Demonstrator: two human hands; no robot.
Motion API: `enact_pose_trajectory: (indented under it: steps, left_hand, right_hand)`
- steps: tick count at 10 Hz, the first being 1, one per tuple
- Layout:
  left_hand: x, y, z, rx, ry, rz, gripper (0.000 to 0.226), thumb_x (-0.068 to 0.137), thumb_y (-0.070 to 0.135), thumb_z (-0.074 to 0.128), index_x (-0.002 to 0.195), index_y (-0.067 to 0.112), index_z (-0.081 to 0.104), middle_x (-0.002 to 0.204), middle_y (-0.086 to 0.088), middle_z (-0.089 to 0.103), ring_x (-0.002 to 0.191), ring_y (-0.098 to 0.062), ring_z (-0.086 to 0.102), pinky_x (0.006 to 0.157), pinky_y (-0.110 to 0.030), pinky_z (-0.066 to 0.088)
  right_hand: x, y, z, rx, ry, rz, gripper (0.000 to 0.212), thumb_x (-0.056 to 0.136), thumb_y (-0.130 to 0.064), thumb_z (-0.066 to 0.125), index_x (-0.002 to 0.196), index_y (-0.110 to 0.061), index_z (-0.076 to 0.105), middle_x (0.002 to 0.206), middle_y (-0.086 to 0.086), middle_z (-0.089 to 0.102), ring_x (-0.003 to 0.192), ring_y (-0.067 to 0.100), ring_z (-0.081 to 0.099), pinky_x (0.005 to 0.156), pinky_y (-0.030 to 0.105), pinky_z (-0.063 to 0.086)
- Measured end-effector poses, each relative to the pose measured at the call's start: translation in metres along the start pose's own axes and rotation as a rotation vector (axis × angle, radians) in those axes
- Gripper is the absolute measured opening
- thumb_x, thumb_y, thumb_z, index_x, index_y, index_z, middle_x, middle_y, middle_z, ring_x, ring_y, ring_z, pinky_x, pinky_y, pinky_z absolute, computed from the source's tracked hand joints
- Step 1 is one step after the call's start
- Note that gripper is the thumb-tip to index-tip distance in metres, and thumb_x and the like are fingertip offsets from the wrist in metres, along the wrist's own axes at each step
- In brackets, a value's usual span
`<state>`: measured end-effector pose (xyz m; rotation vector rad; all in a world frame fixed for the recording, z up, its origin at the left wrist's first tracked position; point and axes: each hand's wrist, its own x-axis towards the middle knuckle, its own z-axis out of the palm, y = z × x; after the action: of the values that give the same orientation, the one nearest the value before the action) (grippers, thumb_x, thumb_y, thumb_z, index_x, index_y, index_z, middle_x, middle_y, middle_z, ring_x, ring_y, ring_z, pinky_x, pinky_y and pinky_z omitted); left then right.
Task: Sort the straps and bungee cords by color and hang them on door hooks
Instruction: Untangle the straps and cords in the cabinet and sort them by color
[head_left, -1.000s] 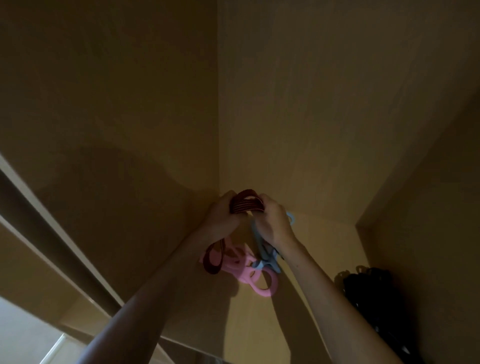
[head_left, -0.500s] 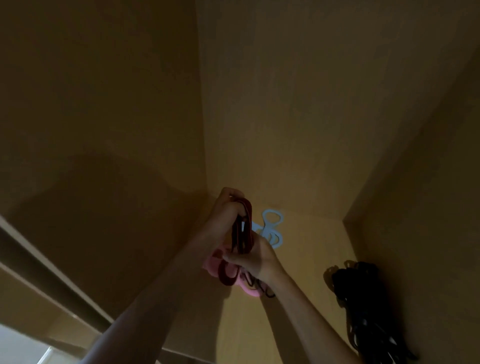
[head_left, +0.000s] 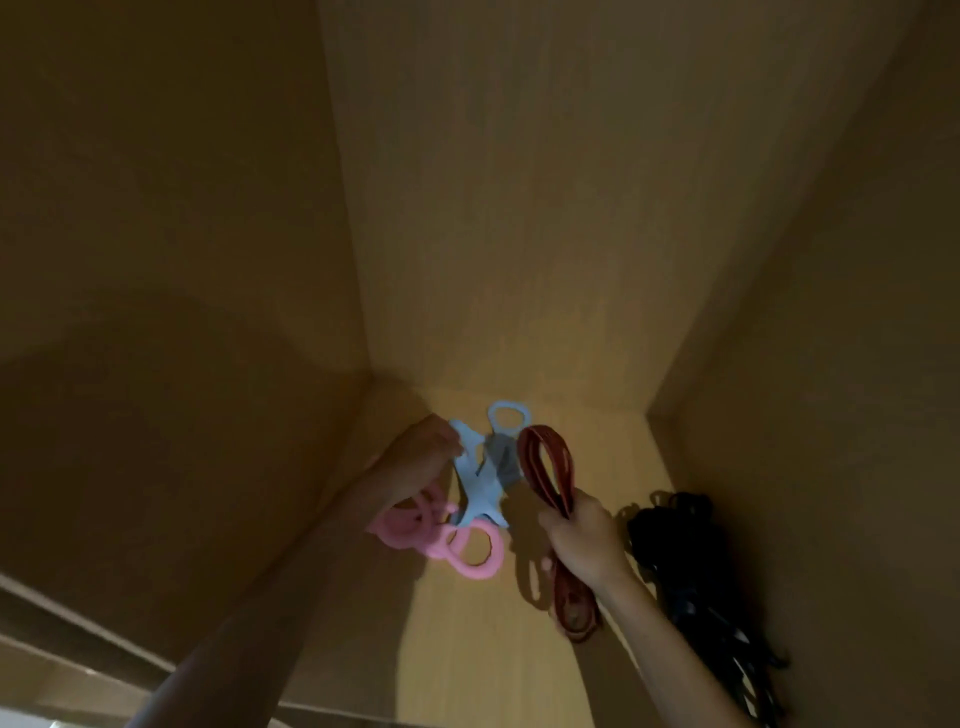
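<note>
My right hand (head_left: 584, 540) grips a bundle of dark red straps (head_left: 545, 467); their loops stick up above the fist and more hang below the wrist. To the left, my left hand (head_left: 415, 457) touches the light blue straps (head_left: 480, 483) that lie on the wooden panel, its fingers curled at their left edge. Pink looped straps (head_left: 415, 530) sit just under that hand, partly covered by my wrist. A dark heap of black cords (head_left: 680, 545) rests at the right, beside my right forearm.
I am looking into a dim wooden cupboard corner: a back panel (head_left: 519, 208), a left wall (head_left: 156, 260) and a right wall (head_left: 831, 364) close in around the lit panel (head_left: 467, 649) holding the straps. No hooks are in view.
My right hand has carried the red straps to the right, away from the left hand. My left hand let go of them and now lies on the blue straps, which are uncovered.
</note>
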<state>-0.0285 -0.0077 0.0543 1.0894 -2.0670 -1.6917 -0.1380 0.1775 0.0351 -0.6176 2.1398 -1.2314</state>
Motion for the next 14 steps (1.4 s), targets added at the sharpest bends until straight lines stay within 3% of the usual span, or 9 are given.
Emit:
enact_pose_trajectory:
  steps: [1, 3, 5, 7, 9, 11, 12, 13, 14]
  left_hand:
    - [0.008, -0.032, -0.001, 0.380, 0.010, -0.015, 0.009, 0.079, 0.021, 0.055, 0.070, 0.020, 0.057, 0.079, -0.010, 0.070, 0.077, -0.024, 0.069, 0.073, -0.041, 0.056]
    - [0.008, -0.063, 0.003, 0.779, -0.112, -0.021, 0.026, 0.086, 0.036, 0.046, 0.098, 0.023, 0.065, 0.108, -0.003, 0.065, 0.105, -0.023, 0.060, 0.094, -0.037, 0.045]
    - [0.016, -0.085, -0.008, 0.706, -0.069, -0.039, 0.026, 0.057, 0.056, 0.026, 0.062, 0.047, 0.050, 0.110, 0.005, 0.067, 0.102, -0.016, 0.058, 0.099, -0.037, 0.039]
    - [0.004, -0.083, -0.011, 0.691, -0.034, -0.070, 0.024, 0.077, 0.040, 0.050, 0.096, 0.047, 0.064, 0.119, 0.012, 0.045, 0.122, -0.022, 0.039, 0.105, -0.052, 0.034]
    - [0.018, -0.111, -0.015, 0.717, -0.109, 0.067, 0.017, 0.068, 0.054, 0.047, 0.067, 0.071, 0.049, 0.100, 0.026, 0.051, 0.114, -0.015, 0.036, 0.105, -0.049, 0.029]
    - [0.017, -0.106, -0.014, 0.762, -0.114, 0.197, 0.021, 0.071, 0.051, 0.046, 0.052, 0.043, 0.052, 0.083, 0.045, 0.055, 0.109, -0.010, 0.036, 0.110, -0.045, 0.017]
    - [0.022, -0.115, -0.012, 0.751, -0.141, 0.242, 0.021, 0.077, 0.036, 0.058, 0.057, 0.036, 0.053, 0.085, 0.054, 0.051, 0.096, 0.016, 0.037, 0.112, -0.040, 0.010]
    - [0.019, -0.114, -0.016, 0.743, -0.129, 0.100, 0.020, 0.065, 0.059, 0.038, 0.061, 0.060, 0.058, 0.121, 0.013, 0.060, 0.122, -0.014, 0.045, 0.102, -0.036, 0.023]
    - [0.016, -0.107, -0.012, 0.747, -0.117, 0.151, 0.019, 0.086, 0.038, 0.049, 0.072, 0.039, 0.062, 0.120, 0.013, 0.058, 0.121, -0.020, 0.045, 0.109, -0.042, 0.016]
  right_hand:
    - [0.003, 0.020, -0.018, -0.276, -0.004, 0.159, 0.015, 0.090, -0.022, 0.055, 0.084, -0.011, 0.063, 0.064, 0.001, 0.059, 0.059, 0.017, 0.060, 0.050, 0.023, 0.044]
    - [0.008, 0.057, -0.012, -0.453, 0.018, 0.324, 0.039, 0.092, -0.035, 0.052, 0.110, -0.003, 0.064, 0.104, 0.011, 0.068, 0.096, 0.027, 0.064, 0.075, 0.027, 0.050]
    - [0.004, 0.073, -0.006, -0.930, 0.213, 0.193, 0.059, 0.090, -0.051, 0.046, 0.128, -0.005, 0.042, 0.127, 0.011, 0.052, 0.120, 0.026, 0.050, 0.093, 0.036, 0.047]
    - [0.007, 0.079, -0.005, -0.944, 0.241, 0.121, 0.081, 0.090, -0.056, 0.044, 0.143, -0.003, 0.016, 0.136, 0.011, 0.044, 0.125, 0.025, 0.046, 0.093, 0.034, 0.047]
    - [0.006, 0.082, -0.001, -0.769, 0.214, 0.004, 0.042, 0.092, -0.023, 0.051, 0.129, -0.005, 0.040, 0.116, 0.012, 0.059, 0.105, 0.026, 0.060, 0.082, 0.035, 0.054]
    - [0.004, 0.079, 0.013, -0.722, 0.231, -0.006, 0.041, 0.094, -0.009, 0.043, 0.134, -0.001, 0.036, 0.119, 0.015, 0.052, 0.107, 0.028, 0.058, 0.087, 0.034, 0.052]
    - [0.004, 0.080, 0.015, -0.740, 0.224, 0.042, 0.041, 0.093, -0.010, 0.043, 0.133, -0.001, 0.035, 0.125, 0.016, 0.047, 0.111, 0.027, 0.055, 0.092, 0.032, 0.050]
    - [0.008, 0.080, 0.012, -0.899, 0.235, 0.085, 0.048, 0.093, -0.028, 0.047, 0.133, -0.003, 0.038, 0.127, 0.013, 0.046, 0.115, 0.025, 0.051, 0.093, 0.030, 0.047]
    - [0.011, 0.070, 0.010, -0.996, 0.245, 0.106, 0.063, 0.092, -0.041, 0.045, 0.139, -0.003, 0.028, 0.133, 0.012, 0.042, 0.123, 0.026, 0.043, 0.099, 0.033, 0.042]
